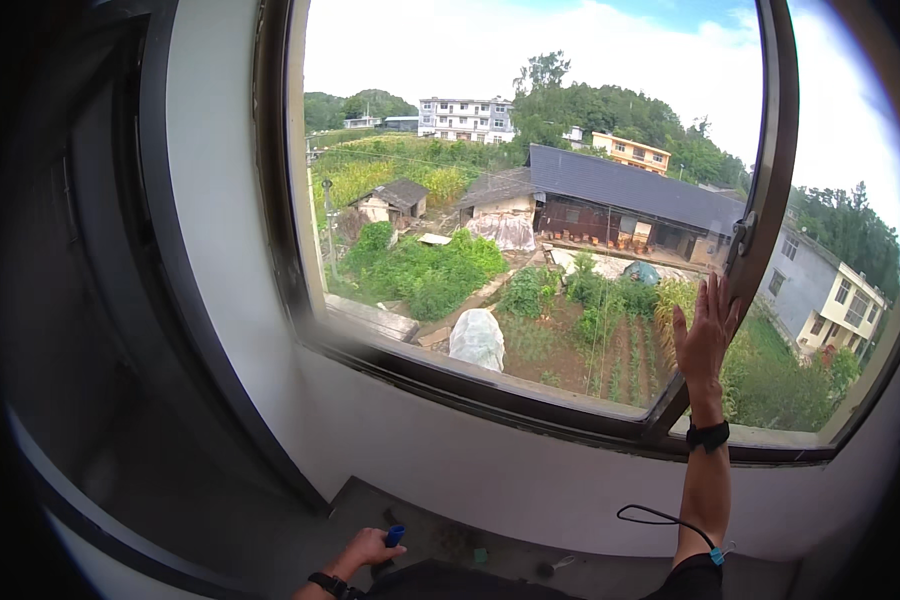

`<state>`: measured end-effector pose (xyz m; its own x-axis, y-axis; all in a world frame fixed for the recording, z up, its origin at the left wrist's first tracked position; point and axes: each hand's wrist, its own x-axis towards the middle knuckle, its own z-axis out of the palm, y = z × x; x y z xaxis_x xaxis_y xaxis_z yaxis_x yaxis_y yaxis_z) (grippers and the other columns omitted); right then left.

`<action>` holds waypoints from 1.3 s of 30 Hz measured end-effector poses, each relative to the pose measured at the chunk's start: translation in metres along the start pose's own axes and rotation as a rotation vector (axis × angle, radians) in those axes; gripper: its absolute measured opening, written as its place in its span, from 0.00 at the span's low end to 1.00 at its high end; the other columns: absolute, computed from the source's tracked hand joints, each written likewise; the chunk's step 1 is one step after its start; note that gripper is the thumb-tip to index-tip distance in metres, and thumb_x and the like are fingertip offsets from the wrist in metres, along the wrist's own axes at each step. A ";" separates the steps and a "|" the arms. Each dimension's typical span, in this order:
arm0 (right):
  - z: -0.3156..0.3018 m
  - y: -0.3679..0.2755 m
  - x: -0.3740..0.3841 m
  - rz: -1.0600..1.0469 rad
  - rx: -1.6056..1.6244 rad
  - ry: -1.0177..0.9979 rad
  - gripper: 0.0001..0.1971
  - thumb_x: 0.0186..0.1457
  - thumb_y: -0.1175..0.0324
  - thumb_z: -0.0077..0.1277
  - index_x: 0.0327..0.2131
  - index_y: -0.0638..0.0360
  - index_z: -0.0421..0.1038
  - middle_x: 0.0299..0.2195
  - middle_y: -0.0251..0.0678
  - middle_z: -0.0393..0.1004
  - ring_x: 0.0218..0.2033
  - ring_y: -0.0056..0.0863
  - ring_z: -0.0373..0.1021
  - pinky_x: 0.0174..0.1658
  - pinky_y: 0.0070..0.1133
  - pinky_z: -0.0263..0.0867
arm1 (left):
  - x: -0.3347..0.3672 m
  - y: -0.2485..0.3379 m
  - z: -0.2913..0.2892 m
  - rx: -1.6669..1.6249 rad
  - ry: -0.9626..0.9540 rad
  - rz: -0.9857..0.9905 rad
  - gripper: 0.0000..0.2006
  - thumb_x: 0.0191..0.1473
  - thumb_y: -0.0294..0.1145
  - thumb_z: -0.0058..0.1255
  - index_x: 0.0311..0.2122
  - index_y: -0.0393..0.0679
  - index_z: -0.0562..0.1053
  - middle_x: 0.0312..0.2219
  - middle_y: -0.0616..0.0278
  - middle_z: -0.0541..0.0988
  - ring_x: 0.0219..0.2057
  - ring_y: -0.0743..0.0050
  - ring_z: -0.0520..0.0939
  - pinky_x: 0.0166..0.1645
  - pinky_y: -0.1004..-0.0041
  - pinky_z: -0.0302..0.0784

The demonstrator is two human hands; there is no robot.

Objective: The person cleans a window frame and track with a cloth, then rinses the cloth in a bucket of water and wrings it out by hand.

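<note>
Reaching up the window stile, right hand just below the latch

Window stile (778, 120): dark upright member, right of the large glass pane (570, 340). Long axis steep, top leaning right in this view, foot meeting the bottom rail (490, 405). Small metal latch (743, 232) set on it partway up.

Right hand (705, 335) the nearer by far: fingers up and spread wide, nothing seen in the grasp. It overlaps the stile's left edge; the latch lies just above the fingertips and slightly right. Forearm roughly follows the stile's length. Whether the palm presses or merely rests cannot be told.

Left hand (370, 548) low and well apart, down and left of the stile, closed round a blue object (396, 535); its kind unclear, mostly hidden by the grip.

Farther out: white wall (450, 445) under the rail, grey floor below. Beyond the glass, garden rows, a white-covered mound (477, 340) and a long dark-roofed house (625, 190).
</note>
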<state>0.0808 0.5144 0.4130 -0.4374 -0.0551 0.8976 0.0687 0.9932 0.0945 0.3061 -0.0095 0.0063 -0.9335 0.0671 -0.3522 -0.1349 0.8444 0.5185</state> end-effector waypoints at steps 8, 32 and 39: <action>0.011 -0.142 -0.151 -0.083 0.763 -0.357 0.26 0.56 0.64 0.54 0.56 0.65 0.66 0.62 0.47 0.62 0.65 0.45 0.56 0.66 0.40 0.50 | -0.043 -0.038 0.010 -0.032 -0.096 -0.227 0.30 0.46 0.64 0.58 0.32 0.39 0.80 0.30 0.44 0.82 0.36 0.43 0.82 0.43 0.55 0.76; 0.015 -0.172 -0.520 0.843 0.847 -1.786 0.12 0.62 0.65 0.49 0.41 0.63 0.78 0.37 0.37 0.82 0.37 0.25 0.79 0.37 0.24 0.72 | -0.048 -0.167 -0.040 -0.419 0.087 -0.557 0.22 0.45 0.53 0.61 0.25 0.39 0.78 0.18 0.56 0.80 0.25 0.64 0.84 0.35 0.66 0.79; -0.016 -0.230 -0.502 0.804 0.815 -1.836 0.14 0.60 0.63 0.52 0.42 0.64 0.77 0.37 0.37 0.82 0.39 0.27 0.79 0.40 0.24 0.71 | -0.098 -0.280 -0.009 -0.543 0.049 -0.781 0.18 0.45 0.44 0.64 0.27 0.36 0.79 0.19 0.54 0.81 0.17 0.67 0.82 0.26 0.69 0.79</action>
<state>0.2991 0.3124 -0.0528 -0.6917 -0.0756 -0.7182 0.5522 0.5856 -0.5935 0.4327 -0.2574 -0.0972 -0.5256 -0.4446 -0.7253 -0.8507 0.2781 0.4460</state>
